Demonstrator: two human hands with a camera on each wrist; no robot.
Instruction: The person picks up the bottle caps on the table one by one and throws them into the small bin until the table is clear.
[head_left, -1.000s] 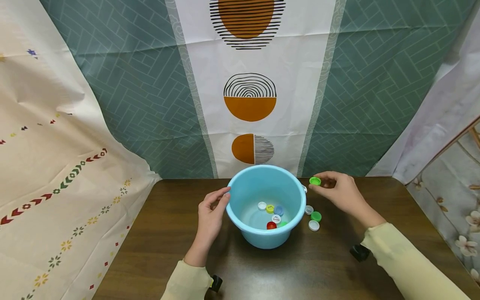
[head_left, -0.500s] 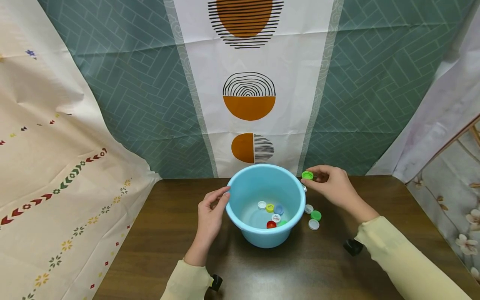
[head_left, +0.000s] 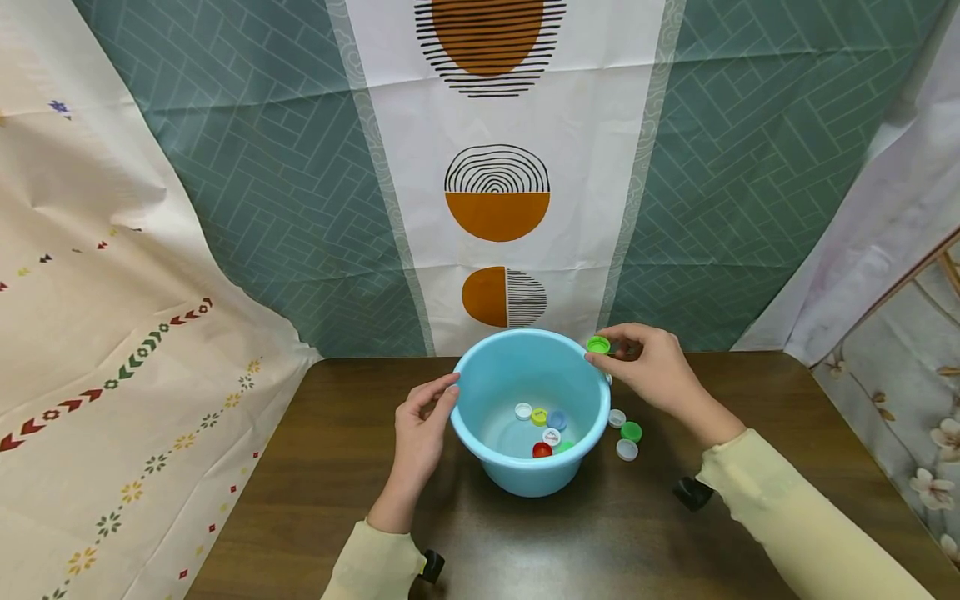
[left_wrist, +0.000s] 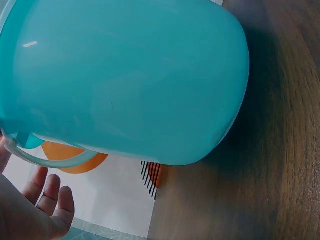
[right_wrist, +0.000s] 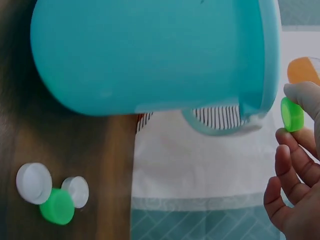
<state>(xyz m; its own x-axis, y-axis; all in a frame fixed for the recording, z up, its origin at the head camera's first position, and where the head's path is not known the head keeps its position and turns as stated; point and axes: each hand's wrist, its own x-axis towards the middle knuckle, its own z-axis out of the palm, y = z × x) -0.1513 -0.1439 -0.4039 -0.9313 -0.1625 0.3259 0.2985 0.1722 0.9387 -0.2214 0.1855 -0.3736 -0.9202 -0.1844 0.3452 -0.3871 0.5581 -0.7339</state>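
A light-blue plastic bucket (head_left: 542,477) stands on the table with several bottle caps inside, among them a red cap (head_left: 542,450), a yellow cap (head_left: 539,416) and a white cap (head_left: 522,411). At its left rim, my left hand (head_left: 422,425) pinches the edge between thumb and fingers; the left wrist view shows the other fingers loosely bent beside the bucket's handle (left_wrist: 65,161). My right hand (head_left: 651,367) pinches a bright green bottle cap (right_wrist: 292,114) at the level of the far right rim, just outside it. The cap's hollow side faces up in the head view.
On the wooden table (head_left: 330,483), right of the bucket, lie a green cap (head_left: 632,432) and two white caps, one nearer the front (head_left: 627,450). A patterned cloth (head_left: 510,125) hangs behind the table's back edge.
My right hand has carried the green bottle cap leftward and slightly up, from beside the bucket to its right rim. The left hand keeps its place on the rim.
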